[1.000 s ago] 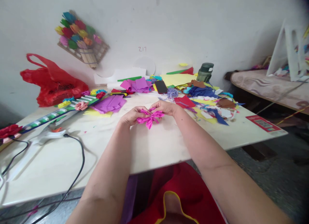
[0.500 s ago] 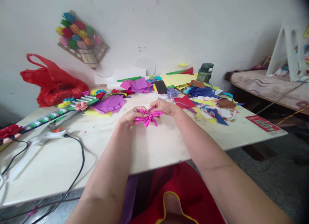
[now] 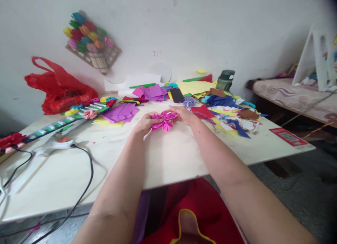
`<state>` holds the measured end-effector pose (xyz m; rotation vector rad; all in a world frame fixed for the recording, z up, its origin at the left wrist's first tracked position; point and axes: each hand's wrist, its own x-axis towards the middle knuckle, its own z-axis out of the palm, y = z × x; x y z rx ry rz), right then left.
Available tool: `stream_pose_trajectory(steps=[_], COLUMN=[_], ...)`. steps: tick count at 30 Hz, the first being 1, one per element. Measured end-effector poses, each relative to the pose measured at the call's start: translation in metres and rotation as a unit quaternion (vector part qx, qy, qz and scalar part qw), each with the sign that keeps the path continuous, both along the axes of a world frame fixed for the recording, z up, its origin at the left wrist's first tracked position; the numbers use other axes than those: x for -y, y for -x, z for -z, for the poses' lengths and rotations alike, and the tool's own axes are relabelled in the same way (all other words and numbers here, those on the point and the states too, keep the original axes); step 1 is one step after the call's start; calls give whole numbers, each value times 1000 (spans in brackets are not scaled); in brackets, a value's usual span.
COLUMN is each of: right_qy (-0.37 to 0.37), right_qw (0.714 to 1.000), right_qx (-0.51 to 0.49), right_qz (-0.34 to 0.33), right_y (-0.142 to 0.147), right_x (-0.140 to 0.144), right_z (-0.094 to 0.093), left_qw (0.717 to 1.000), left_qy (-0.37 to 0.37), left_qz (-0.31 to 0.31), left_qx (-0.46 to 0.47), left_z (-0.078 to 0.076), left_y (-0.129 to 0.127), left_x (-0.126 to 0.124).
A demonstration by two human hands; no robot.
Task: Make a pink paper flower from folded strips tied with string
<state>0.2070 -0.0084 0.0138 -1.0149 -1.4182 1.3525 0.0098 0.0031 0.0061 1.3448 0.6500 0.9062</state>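
A bright pink paper flower (image 3: pixel 165 121) with crinkled, spread petals is held between my two hands just above the white table. My left hand (image 3: pixel 143 125) pinches its left petals between thumb and fingers. On the other side, my right hand (image 3: pixel 184 115) curves round the right edge, its fingers reaching behind the petals and its thumb lower down. The flower's back and some right fingertips are hidden. Left of my hands lies a stack of purple paper (image 3: pixel 121 112), and close to my right wrist is red paper (image 3: pixel 202 112).
A white hot glue gun (image 3: pixel 56 146) with a black cord (image 3: pixel 91 167) lies on the left, beside a green-striped board (image 3: pixel 60 124) bearing paper flowers. A red bag (image 3: pixel 67 93), phone (image 3: pixel 177 95), blue-grey yarn (image 3: pixel 189 101), bottle (image 3: pixel 225 80) and paper scraps (image 3: pixel 247 114) line the back and right.
The flower has turned, its petals now spreading more upward and round. My right hand's fingers have shifted from pinching its top to lying along its right side and behind.
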Motion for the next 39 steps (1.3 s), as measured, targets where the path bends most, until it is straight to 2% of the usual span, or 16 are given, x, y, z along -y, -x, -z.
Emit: stream_pose_trajectory(steps=[6, 11, 17, 21, 24, 29, 34, 39], right_qy=[-19, -59, -84, -78, -77, -79, -90, -97], right_qw=[1000, 995, 989, 989, 991, 991, 991, 991], right_qx=[19, 47, 82, 91, 80, 67, 67, 72], right_qz=[11, 67, 88, 84, 78, 79, 74, 60], right_y=[2, 4, 8, 10, 11, 15, 17, 19], right_x=[-4, -6, -1, 1, 2, 3, 1, 0], right_z=[2, 3, -2, -4, -5, -6, -4, -3], left_qw=[997, 994, 996, 993, 992, 988, 990, 994], left_qy=[-53, -71, -37, 22, 53, 49, 5, 21], left_qz=[-58, -80, -71, -103, -99, -129, -97, -64], left_qx=[4, 5, -28, -47, -51, -74, -101, -86], left_z=[7, 6, 1, 2, 4, 5, 3, 4], left_y=[-1, -3, -4, -5, -5, -4, -2, -3], left_x=[-7, -5, 0, -3, -7, -8, -2, -2])
